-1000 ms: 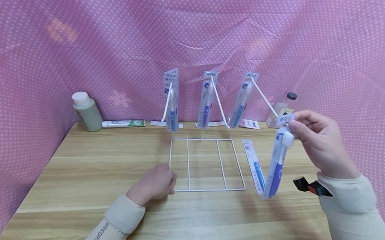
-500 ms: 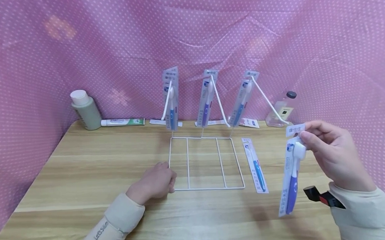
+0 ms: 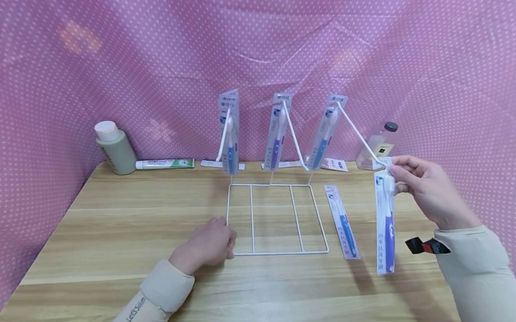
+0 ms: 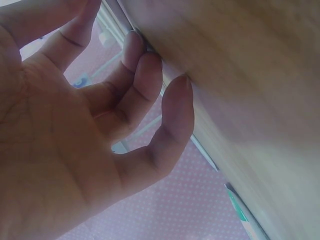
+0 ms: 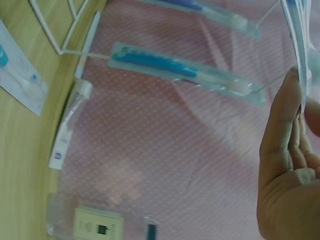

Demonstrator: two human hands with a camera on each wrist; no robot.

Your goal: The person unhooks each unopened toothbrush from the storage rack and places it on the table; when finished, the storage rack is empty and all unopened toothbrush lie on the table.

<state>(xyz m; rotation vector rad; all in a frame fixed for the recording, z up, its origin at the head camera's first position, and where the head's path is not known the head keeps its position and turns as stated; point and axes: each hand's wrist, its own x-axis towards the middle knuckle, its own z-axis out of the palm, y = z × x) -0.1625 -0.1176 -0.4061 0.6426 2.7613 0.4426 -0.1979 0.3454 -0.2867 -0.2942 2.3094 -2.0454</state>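
Right hand (image 3: 432, 192) pinches packaged toothbrush (image 3: 385, 222), seemingly at hook tip (image 3: 381, 164).

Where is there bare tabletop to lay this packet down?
Bare wood lies left of the wire rack, from the green bottle to the left hand, and along the near edge. Right of the rack it is crowded by the flat toothbrush packet.

The left sleeve (image 3: 156, 300) bears grey lettering that reads "Letssilm"; the package print is too small to read.
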